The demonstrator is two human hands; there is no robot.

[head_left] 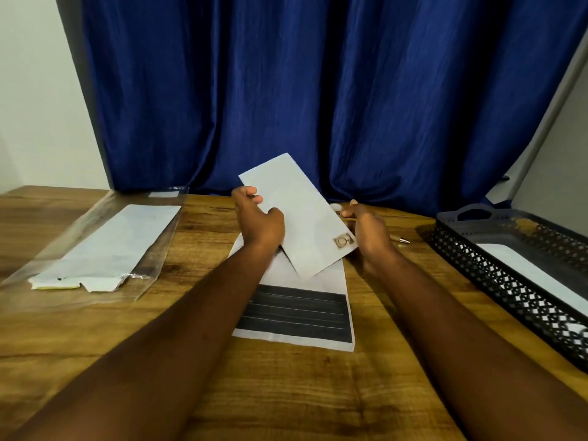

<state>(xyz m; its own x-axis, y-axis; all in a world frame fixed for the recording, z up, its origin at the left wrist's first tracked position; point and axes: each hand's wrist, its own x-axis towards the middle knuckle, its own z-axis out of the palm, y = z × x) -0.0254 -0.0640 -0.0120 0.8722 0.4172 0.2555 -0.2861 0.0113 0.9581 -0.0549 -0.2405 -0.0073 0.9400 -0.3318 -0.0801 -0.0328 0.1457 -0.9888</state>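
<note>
A white envelope with a small stamp mark near its lower right corner is held tilted above the wooden table. My left hand grips its left edge, thumb on the front. My right hand is at the envelope's right corner, fingers curled; whether it pinches the envelope or a small whitish thing past its fingertips is unclear. Beneath them lies a white sheet printed with a black lined block, partly covered by the envelope.
A clear plastic sleeve with several envelopes lies at the left. A black perforated tray holding a white envelope stands at the right. A pen tip shows beside my right hand. A blue curtain hangs behind the table.
</note>
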